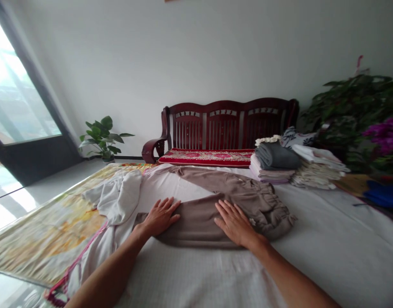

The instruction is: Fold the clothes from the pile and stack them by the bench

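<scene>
A pair of brown trousers [215,194] lies on a white-covered table [328,239], one leg folded across toward me, the other stretching back to the left. My left hand [160,216] rests flat on the left end of the folded leg, fingers stretched out. Flat on the same leg nearer the waistband lies my right hand [234,222], fingers spread. Neither hand grips anything.
A light grey garment [117,196] lies crumpled left of the trousers, over a yellow patterned cloth [45,231]. Stacks of folded clothes [296,167] stand at the back right. Behind are a dark red wooden bench [228,128], potted plants [102,137] and a window [13,98] at left.
</scene>
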Demonstrator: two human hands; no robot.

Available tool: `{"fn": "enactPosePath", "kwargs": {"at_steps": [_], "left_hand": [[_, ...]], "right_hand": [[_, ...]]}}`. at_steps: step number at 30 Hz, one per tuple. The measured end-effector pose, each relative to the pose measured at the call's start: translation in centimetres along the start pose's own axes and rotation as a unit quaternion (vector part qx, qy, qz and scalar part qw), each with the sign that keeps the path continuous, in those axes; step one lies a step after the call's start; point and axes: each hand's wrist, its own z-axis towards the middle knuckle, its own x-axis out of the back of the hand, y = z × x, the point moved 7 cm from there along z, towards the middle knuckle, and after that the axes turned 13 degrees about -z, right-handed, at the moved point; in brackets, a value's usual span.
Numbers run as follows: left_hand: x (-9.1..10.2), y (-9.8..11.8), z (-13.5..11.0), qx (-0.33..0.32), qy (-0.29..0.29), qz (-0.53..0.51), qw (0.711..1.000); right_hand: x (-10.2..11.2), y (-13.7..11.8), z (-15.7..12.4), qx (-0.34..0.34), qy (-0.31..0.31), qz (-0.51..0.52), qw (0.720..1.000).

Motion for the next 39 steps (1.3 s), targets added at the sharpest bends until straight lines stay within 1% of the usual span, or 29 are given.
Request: {"fn": "enactPosePath", "kwargs": {"at_steps": [4, 7, 10, 15, 17, 20, 23, 26, 28, 29, 31, 33, 34, 36, 38, 39], "left_hand": [[0.2, -2.4, -0.7, 0.054, -0.007, 0.011, 0.998], [0.5, -3.6, -1.0, 0.082, 0.002, 0.009, 0.997], [0.6, -3.8, -1.1, 0.086, 0.011, 0.015, 0.996], [0.5, -3.6, -0.9, 0.085, 0.008, 0.016, 0.996], [0.5, -3.7, -1.0, 0.088, 0.008, 0.02, 0.996], [0.2, -4.1, -0.9, 0.091, 0.01, 0.025, 0.995], [-0.3, -4.6, -0.8, 0.093, 0.013, 0.029, 0.995], [-0.6, -5.1, -0.8, 0.09, 0.023, 0.035, 0.995], [-0.6, -5.2, -0.9, 0.09, 0.029, 0.047, 0.994], [-0.4, -5.2, -1.0, 0.091, 0.038, 0.059, 0.993], [0.2, -4.5, -1.1, 0.081, 0.079, 0.095, 0.989], [0.8, -2.6, -1.1, 0.035, 0.133, 0.119, 0.983], [0.8, -1.3, -1.0, -0.001, 0.154, 0.119, 0.981], [0.4, 1.7, -0.9, -0.078, 0.168, 0.096, 0.978], [-0.6, 4.2, -0.9, -0.137, 0.153, 0.069, 0.976], [-1.1, 5.1, -0.9, -0.157, 0.14, 0.059, 0.976]], "right_hand": [[0.1, 0.0, 0.0, -0.009, -0.013, 0.009, 1.0], [0.1, 0.3, 0.1, -0.021, -0.022, 0.021, 0.999], [0.1, 0.4, 0.1, -0.03, -0.027, 0.03, 0.999], [0.3, 0.4, 0.0, -0.03, -0.024, 0.045, 0.998], [0.4, 0.7, -0.1, -0.022, -0.016, 0.052, 0.998], [0.6, 1.2, -0.5, 0.008, -0.01, 0.074, 0.997], [1.3, 1.7, -1.4, 0.042, 0.009, 0.106, 0.993], [2.5, 2.4, -2.7, 0.082, 0.05, 0.158, 0.983], [3.2, 3.7, -3.2, 0.076, 0.088, 0.181, 0.977], [3.3, 4.8, -3.4, 0.052, 0.108, 0.178, 0.977], [3.1, 7.7, -3.5, -0.027, 0.138, 0.142, 0.98], [2.1, 10.5, -3.6, -0.102, 0.136, 0.087, 0.982], [1.5, 11.5, -3.6, -0.123, 0.123, 0.06, 0.983], [0.2, 12.8, -3.7, -0.137, 0.087, 0.017, 0.987], [-0.7, 13.3, -3.9, -0.131, 0.055, -0.016, 0.99], [-1.1, 13.4, -4.1, -0.129, 0.044, -0.028, 0.99]]}}
